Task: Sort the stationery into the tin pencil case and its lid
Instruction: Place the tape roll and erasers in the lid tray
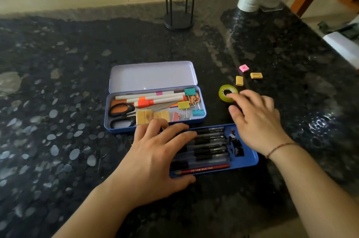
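Three erasers (239,80) lie loose on the counter just beyond the tape roll (227,93), which your right hand (256,119), fingers spread and empty, touches at its near edge, while your left hand (155,158) rests flat on the lid (250,157).

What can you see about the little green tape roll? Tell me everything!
The tape roll is a small ring of shiny, see-through yellow-green tape with a round hole in its middle. It lies flat on the dark speckled countertop, to the right of the open tin case and just in front of two yellow erasers. The right hand reaches over it; the fingertips cover its near edge, blurred, so a grip cannot be confirmed.
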Motion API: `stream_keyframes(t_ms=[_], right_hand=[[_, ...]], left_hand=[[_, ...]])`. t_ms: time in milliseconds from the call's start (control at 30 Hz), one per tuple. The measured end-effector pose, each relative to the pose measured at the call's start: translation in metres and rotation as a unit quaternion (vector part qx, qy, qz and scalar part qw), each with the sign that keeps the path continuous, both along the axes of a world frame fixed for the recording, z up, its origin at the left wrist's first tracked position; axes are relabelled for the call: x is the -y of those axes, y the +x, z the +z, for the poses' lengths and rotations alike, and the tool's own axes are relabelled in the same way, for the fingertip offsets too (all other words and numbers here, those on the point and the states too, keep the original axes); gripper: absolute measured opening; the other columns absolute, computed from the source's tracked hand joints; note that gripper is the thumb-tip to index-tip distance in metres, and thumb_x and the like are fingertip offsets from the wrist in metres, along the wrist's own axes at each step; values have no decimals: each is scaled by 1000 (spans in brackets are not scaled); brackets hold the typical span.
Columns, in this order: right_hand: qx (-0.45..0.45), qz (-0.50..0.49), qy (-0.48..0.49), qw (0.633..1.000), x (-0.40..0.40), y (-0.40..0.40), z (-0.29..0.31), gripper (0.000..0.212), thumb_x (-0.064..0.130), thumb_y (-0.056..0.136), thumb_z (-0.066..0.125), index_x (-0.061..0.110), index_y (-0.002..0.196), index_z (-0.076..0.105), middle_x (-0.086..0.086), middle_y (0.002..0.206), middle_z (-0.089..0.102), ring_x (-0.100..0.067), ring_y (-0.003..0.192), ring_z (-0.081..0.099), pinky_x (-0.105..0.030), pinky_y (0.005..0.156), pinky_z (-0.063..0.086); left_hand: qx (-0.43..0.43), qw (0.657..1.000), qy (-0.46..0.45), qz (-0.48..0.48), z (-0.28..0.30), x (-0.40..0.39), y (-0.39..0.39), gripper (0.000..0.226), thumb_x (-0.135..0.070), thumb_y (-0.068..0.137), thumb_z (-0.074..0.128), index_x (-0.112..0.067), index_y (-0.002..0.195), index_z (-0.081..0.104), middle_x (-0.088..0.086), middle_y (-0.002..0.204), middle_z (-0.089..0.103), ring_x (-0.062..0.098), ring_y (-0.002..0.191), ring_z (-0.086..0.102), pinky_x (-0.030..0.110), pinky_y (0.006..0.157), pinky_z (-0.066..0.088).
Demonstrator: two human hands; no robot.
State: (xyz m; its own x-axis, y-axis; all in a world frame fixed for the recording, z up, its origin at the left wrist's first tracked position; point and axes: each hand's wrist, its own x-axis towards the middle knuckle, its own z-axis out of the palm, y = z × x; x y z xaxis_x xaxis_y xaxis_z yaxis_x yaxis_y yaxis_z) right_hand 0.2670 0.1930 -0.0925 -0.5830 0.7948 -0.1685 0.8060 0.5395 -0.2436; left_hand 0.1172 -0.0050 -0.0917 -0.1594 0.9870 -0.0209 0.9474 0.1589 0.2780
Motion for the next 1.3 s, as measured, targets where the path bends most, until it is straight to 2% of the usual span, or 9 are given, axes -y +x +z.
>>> stream_keyframes(t_ms=[167, 300, 467, 567, 700, 833, 1000, 1167, 1300], right_hand=[[-24, -36, 79, 996, 1, 18, 13, 18, 41, 87, 59, 25, 93, 62, 3, 114, 59, -22, 108, 49, -38, 86, 46], [13, -37, 109, 993, 8, 32, 19, 28, 46, 81, 65, 24, 99, 66, 5, 110, 64, -19, 102, 56, -37, 81, 50], [-106, -4, 23, 994, 24, 50, 31, 55, 48, 78, 67, 40, 128, 44, 22, 110, 58, -5, 104, 52, -26, 85, 42], [-52, 93, -6, 994, 35, 49, 30, 71, 47, 78, 68, 47, 139, 31, 23, 126, 55, -2, 115, 49, -26, 96, 41], [6, 99, 42, 994, 31, 50, 28, 69, 48, 83, 63, 48, 142, 27, 11, 151, 36, -9, 136, 36, -33, 105, 36], [16, 82, -10, 996, 24, 50, 29, 77, 51, 80, 64, 45, 144, 21, 16, 150, 33, -5, 140, 25, -33, 110, 30], [-136, 51, -60, 988, -7, 38, 20, 46, 39, 91, 52, 36, 137, 44, 15, 143, 41, -3, 132, 32, -27, 106, 28], [-64, 88, 38, 993, -54, -14, -4, 47, 10, 95, 46, 31, 137, 47, 11, 148, 38, -21, 133, 33, -35, 110, 31], [-93, 46, 72, 992, -67, -26, -7, 16, 10, 88, 61, 19, 100, 68, -1, 110, 58, -23, 100, 56, -38, 91, 49]], left_hand=[[6, 1000, -6, 0, 3, 1, 0, 80, -75, 66, 54, -42, 136, 38, -21, 140, 42, 12, 124, 32, 36, 99, 25], [0, 1000, -2, 1, 3, 1, 1, 81, -73, 64, 56, -39, 136, 40, -20, 137, 43, 14, 122, 35, 36, 99, 26], [1, 1000, -10, 4, 4, 0, 4, 84, -72, 64, 55, -39, 138, 36, -20, 136, 42, 12, 123, 35, 36, 99, 26], [3, 1000, -15, 4, 4, 0, 6, 85, -72, 65, 54, -40, 140, 32, -19, 138, 40, 11, 125, 33, 36, 100, 24], [5, 1000, -22, 6, 4, -1, 7, 87, -74, 65, 52, -40, 142, 28, -19, 139, 38, 10, 127, 31, 35, 102, 22], [12, 1000, -21, 4, 4, -2, 8, 86, -73, 66, 53, -40, 142, 29, -18, 139, 39, 11, 127, 32, 39, 103, 27], [24, 1000, -19, -1, 2, -1, 6, 86, -74, 66, 51, -42, 142, 24, -20, 140, 34, 9, 128, 27, 35, 103, 24], [35, 999, -2, 7, 2, 0, 6, 84, -72, 67, 50, -42, 141, 23, -20, 141, 32, 9, 129, 26, 34, 103, 24], [39, 999, 3, 7, 3, 0, 6, 82, -70, 69, 49, -42, 141, 23, -20, 141, 29, 10, 130, 24, 36, 105, 24]])
